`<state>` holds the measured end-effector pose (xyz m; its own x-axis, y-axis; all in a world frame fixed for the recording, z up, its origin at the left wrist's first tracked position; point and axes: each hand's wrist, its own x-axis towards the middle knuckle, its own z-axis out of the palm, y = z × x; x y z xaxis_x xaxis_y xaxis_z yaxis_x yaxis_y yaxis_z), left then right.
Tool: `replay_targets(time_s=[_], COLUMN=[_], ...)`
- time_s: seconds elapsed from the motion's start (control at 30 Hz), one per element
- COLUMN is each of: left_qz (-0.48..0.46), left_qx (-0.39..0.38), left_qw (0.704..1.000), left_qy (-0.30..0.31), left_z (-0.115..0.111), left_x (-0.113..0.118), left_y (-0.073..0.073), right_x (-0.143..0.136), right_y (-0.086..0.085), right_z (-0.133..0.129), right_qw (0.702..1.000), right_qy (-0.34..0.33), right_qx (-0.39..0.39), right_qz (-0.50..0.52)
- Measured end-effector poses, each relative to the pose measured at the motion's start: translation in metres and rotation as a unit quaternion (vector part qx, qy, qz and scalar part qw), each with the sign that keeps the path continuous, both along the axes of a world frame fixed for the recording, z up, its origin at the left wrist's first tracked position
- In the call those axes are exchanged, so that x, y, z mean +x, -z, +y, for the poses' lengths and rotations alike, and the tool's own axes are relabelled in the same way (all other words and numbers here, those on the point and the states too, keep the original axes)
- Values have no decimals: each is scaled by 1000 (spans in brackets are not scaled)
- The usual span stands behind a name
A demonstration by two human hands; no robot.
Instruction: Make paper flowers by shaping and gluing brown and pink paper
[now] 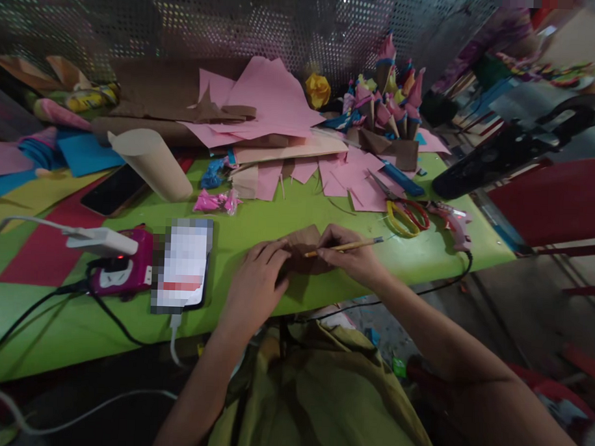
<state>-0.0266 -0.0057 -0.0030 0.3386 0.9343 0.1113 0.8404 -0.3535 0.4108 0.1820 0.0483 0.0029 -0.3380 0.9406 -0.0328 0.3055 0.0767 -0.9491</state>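
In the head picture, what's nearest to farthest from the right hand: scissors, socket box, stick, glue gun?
From the right hand:
1. Stick: held in it
2. Scissors: to its right
3. Glue gun: right of the scissors
4. Socket box: far left

Clad at 6 o'clock in an olive-green garment (321, 393), creased and loosely draped. Bare from left hand (256, 283) along 7 o'clock and from right hand (355, 257) along 4 o'clock.
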Motion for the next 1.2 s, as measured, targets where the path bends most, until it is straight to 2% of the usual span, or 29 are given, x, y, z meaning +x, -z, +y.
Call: replay_targets(time_s=[0.3, 0.6, 0.83, 1.0, 1.2], left_qz=[-2, -8, 14, 6, 2], left_qx=[14, 16, 4, 18, 30], left_qw=[1000, 1000, 1000, 1000, 1000], left_qy=[6, 8, 0, -1, 4], left_z=[0, -1, 0, 0, 0], left_x=[0, 0, 0, 0, 0], left_y=[-2, -1, 0, 1, 3], right_x=[7, 9, -3, -14, -14], right_y=[-8, -10, -2, 8, 17], right_z=[-14, -18, 2, 20, 25], right_qw=[999, 999, 998, 997, 996], right_qy=[-30, -31, 37, 43, 45], right_qx=[-14, -30, 5, 52, 70], right_qz=[-18, -7, 47, 37, 21])
